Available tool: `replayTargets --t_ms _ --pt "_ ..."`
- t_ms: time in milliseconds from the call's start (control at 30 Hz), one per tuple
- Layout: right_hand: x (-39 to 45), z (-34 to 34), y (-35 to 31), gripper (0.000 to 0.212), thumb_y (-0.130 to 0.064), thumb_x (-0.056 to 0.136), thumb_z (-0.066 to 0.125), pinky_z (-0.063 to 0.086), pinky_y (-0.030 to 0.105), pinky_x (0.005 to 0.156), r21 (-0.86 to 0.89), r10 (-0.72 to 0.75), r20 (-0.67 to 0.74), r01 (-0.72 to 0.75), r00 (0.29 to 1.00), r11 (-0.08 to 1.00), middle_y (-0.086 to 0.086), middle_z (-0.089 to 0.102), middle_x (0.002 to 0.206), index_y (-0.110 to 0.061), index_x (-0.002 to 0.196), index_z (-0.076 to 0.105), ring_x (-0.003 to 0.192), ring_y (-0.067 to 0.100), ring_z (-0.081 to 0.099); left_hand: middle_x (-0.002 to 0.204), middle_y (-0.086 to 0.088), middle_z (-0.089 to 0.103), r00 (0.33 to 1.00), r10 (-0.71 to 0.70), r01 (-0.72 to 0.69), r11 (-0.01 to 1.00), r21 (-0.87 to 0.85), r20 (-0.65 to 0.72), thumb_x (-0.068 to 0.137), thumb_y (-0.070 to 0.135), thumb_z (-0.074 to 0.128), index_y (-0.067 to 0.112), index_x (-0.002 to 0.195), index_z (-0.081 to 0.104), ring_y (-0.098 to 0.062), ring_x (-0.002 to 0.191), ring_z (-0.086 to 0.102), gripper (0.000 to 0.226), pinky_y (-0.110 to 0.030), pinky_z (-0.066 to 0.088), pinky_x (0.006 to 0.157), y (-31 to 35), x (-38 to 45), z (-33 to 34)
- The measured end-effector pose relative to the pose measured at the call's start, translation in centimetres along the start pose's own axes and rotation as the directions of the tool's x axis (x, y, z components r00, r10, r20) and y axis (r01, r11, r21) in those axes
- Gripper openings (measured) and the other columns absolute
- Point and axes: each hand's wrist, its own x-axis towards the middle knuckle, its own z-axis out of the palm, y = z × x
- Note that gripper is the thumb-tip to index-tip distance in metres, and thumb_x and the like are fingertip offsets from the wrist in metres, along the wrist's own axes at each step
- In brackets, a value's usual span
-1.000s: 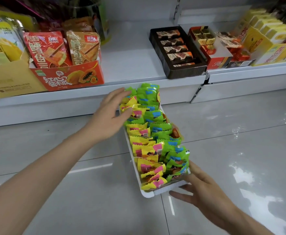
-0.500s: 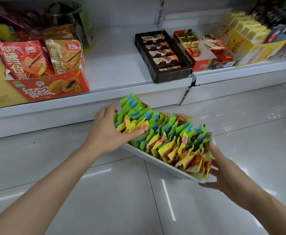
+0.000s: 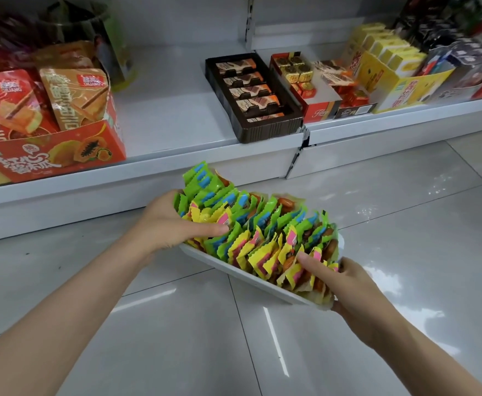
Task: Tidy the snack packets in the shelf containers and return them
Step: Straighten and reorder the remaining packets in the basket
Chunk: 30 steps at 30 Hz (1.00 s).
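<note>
A long white tray (image 3: 251, 277) packed with green and yellow snack packets (image 3: 262, 232) is held above the grey tiled floor (image 3: 177, 324), just in front of the low white shelf (image 3: 162, 110). The tray runs diagonally, its far end up and to the left, its near end lower and to the right, tilted so that the packets lean toward the shelf. The packets stand on edge in two rows, green ones on the far side and yellow ones on the near side.

The left hand (image 3: 165, 224) has its grip closed on the far end of the tray: the thumb lies across the tops of the yellow packets while the fingers wrap behind the end, hidden by the wrappers. The right hand (image 3: 351, 287) grips the near end, thumb pressed onto the last yellow packets and fingers curled under the tray's corner.

On the shelf behind, a red papaya-printed box (image 3: 54, 152) holds upright orange pouches at the left, a dark brown tray of chocolate bars (image 3: 257, 101) sits near the middle, and a red box of gold-wrapped sweets (image 3: 314, 90) stands just beside it. Yellow cartons (image 3: 391, 70) fill the right end
</note>
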Motion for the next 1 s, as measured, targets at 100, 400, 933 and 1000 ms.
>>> replayTargets --t_ms 100,400,933,1000 --pt "0.0 0.3 0.3 0.068 -0.052 0.049 0.086 0.059 0.042 0.083 0.012 -0.020 -0.049 0.021 0.999 1.000 0.001 0.078 0.095 -0.017 0.105 0.071 0.089 0.021 0.075 0.100 0.006 0.077 0.998 0.038 -0.040 0.999 -0.025 -0.051 0.040 0.039 0.097 0.022 0.111 0.070 -0.014 0.094 0.074 0.078 -0.042 0.056 0.094 -0.2 -0.3 0.5" --pt "-3.3 0.9 -1.1 0.070 -0.051 0.045 0.090 0.057 0.046 0.088 0.059 -0.115 -0.093 0.121 0.989 0.991 0.001 0.078 0.094 -0.015 0.102 0.073 0.088 0.022 0.075 0.101 0.016 0.075 0.971 0.222 -0.221 0.975 0.021 -0.092 0.029 0.041 0.101 0.031 0.116 0.056 -0.005 0.091 0.073 0.098 -0.024 0.059 0.077 4.8 -3.2 -1.9" --pt "-7.3 6.5 -9.8 0.068 -0.049 0.046 0.095 0.054 0.020 0.064 0.067 -0.304 -0.146 0.315 0.942 0.947 -0.013 0.077 0.086 -0.023 0.104 0.070 0.079 0.002 0.072 0.106 0.015 0.071 0.916 0.346 -0.298 0.925 0.234 -0.203 0.036 0.038 0.095 0.024 0.131 0.055 0.008 0.088 0.068 0.104 -0.008 0.052 0.072 15.4 -3.7 -9.6" --pt "-6.2 7.5 -10.2 0.073 -0.054 0.044 0.094 0.058 0.027 0.070 0.065 -0.292 -0.153 0.304 0.944 0.950 -0.009 0.077 0.088 -0.020 0.104 0.071 0.083 0.007 0.073 0.111 0.011 0.070 0.918 0.347 -0.288 0.917 0.275 -0.194 0.038 0.037 0.094 0.022 0.133 0.055 0.001 0.095 0.068 0.103 -0.015 0.052 0.084 16.1 -2.2 -10.0"
